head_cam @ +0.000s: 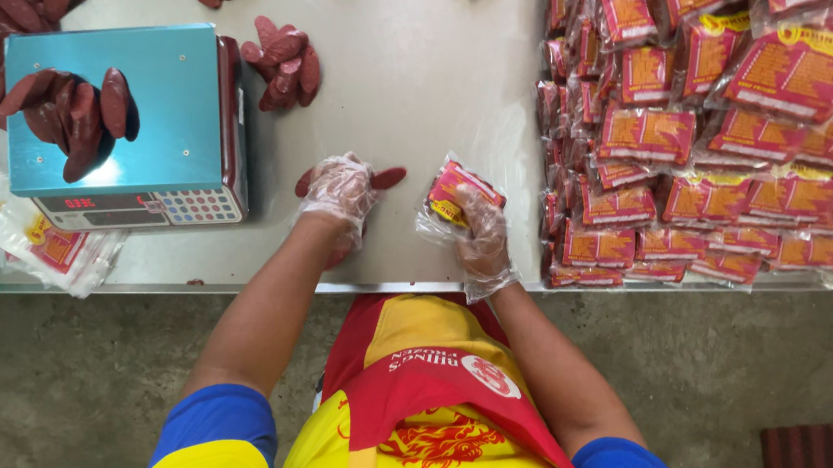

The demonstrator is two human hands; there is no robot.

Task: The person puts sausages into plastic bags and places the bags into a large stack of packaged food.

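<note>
Gloved right hand (481,238) clasps a red-and-yellow printed plastic pouch (457,195) upright near the table's near edge; gloved left hand (340,192) closes over dark red oval sausages (384,177) just left, ready for filling.

The single head-worn camera looks steeply down from above the person, at close range, covering the steel table (420,84) edge and floor (728,352).

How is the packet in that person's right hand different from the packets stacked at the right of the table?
The packet in the right hand is single, tilted and gripped by gloved fingers; the stacked packets lie untouched in overlapping rows. The held one sits on bare table, apart from the pile. The stacked ones cover the table's right end. Both are clear bags with red and yellow labels.
</note>
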